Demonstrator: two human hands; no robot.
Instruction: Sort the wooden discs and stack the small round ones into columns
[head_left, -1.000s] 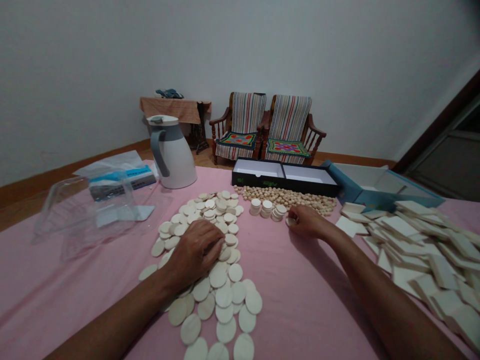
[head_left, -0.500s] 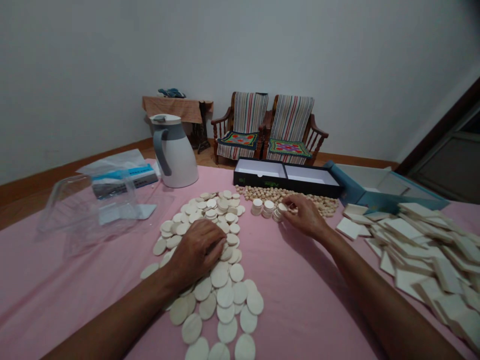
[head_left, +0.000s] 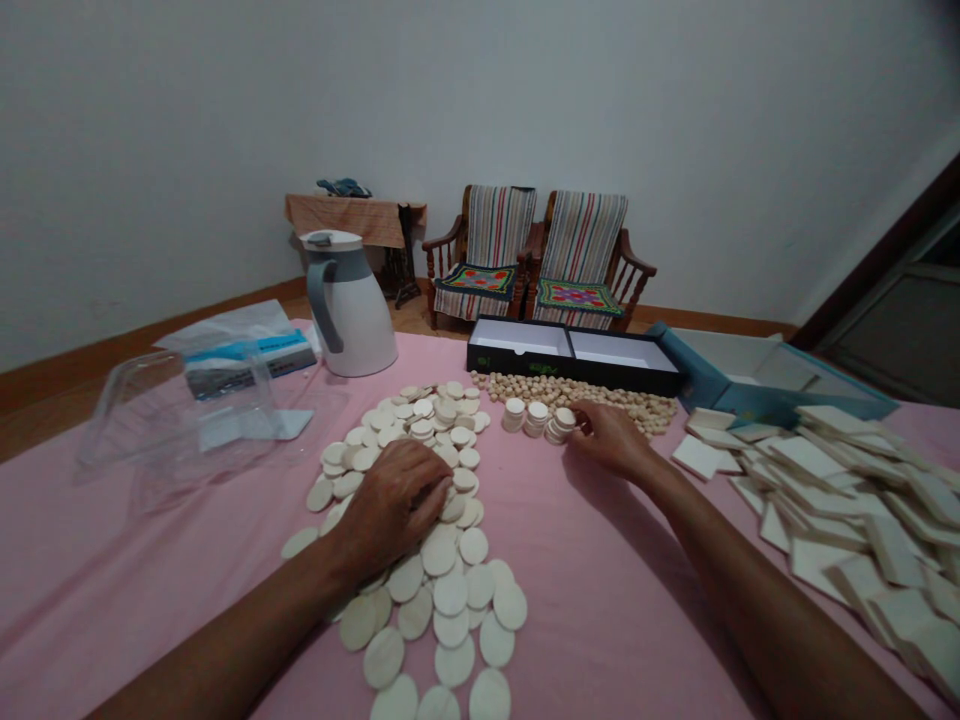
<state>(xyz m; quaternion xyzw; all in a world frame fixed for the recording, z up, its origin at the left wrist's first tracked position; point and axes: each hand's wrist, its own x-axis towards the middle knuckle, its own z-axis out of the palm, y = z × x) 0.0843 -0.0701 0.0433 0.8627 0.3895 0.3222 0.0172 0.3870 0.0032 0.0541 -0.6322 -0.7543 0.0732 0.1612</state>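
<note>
On a heap of round wooden discs rests my left hand, back up, with its fingers curled under; whatever they hold is hidden. My right hand is at the right side of the rightmost disc stack. Its thumb and forefinger are slightly apart at the stack's edge, with no disc visible between them. This stack leans a little and its layers are uneven. Two neater stacks, a middle one and a left one, stand in line with it.
Small wooden beads lie behind the stacks, before a black two-part box. At right are a blue box and piled square wooden pieces. A white jug and a clear plastic tray stand left on the pink cloth.
My right hand has drawn back slightly to the right from the rightmost stack, whose top disc now shows more fully. My left hand stays in place on the heap.
</note>
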